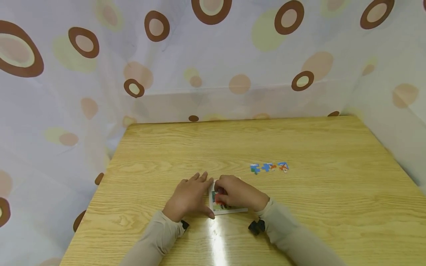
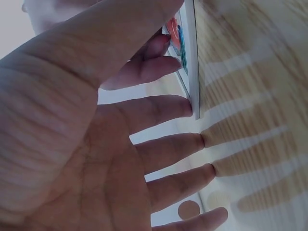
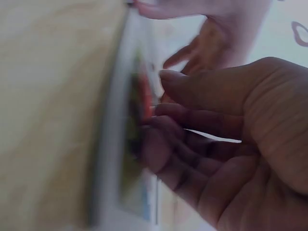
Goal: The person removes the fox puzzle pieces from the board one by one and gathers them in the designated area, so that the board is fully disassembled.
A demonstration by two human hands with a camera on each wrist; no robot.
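A small white-bordered puzzle board with a coloured picture lies on the table between the hands. My left hand is spread beside its left edge, with straight fingers. In the left wrist view, its index fingertip rests right at the board's corner. My right hand arches over the board with loosely bent fingers. In the right wrist view, its thumb stands apart from the other fingers, whose tips are at the picture. The right hand covers much of the picture, and blur softens that view.
Three loose jigsaw pieces lie in a row beyond the board: a blue and green piece, a middle piece and an orange and blue piece. The wooden table meets a patterned cloth at its back and sides.
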